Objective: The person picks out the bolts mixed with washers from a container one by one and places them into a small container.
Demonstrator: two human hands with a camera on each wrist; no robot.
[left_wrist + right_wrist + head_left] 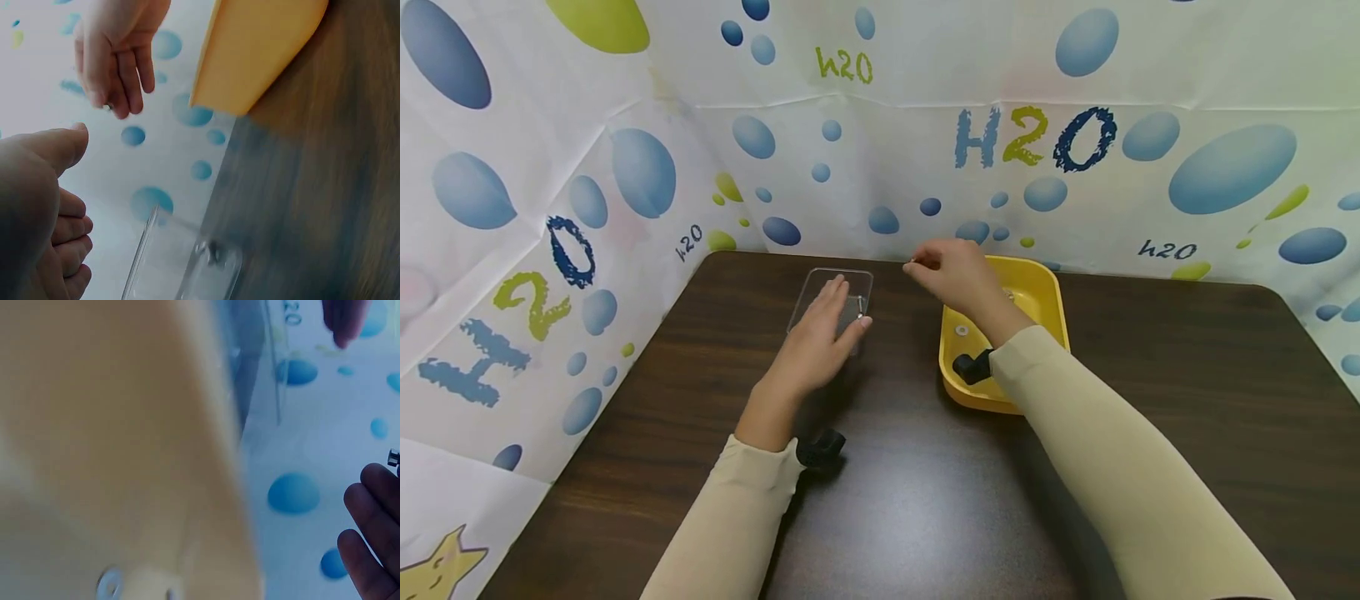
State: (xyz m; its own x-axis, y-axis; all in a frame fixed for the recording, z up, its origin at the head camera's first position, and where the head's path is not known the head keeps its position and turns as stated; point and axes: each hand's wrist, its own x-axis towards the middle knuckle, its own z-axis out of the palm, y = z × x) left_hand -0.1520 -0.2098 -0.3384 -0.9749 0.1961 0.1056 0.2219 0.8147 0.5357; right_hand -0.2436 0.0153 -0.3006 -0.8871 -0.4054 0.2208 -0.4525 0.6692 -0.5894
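My right hand (955, 271) is raised at the far left side of a yellow tray (1054, 321). Between thumb and fingers it pinches a small shiny metal piece (394, 457), whose exact kind is too small to tell; the piece (108, 107) also shows in the left wrist view. My left hand (814, 343) is held over a clear plastic box (829, 272) with its fingers extended and nothing in its grasp. Inside that box lies a small metal part (861, 305) that looks like a screw. A washer (961, 331) rests in the yellow tray, partly covered by my right arm.
Both containers stand on a dark wooden table (895, 492), the clear box left of the yellow tray. Another small part (1009, 294) lies in the yellow tray. A white sheet (910, 142) printed with blue drops rises behind the table and along its left side.
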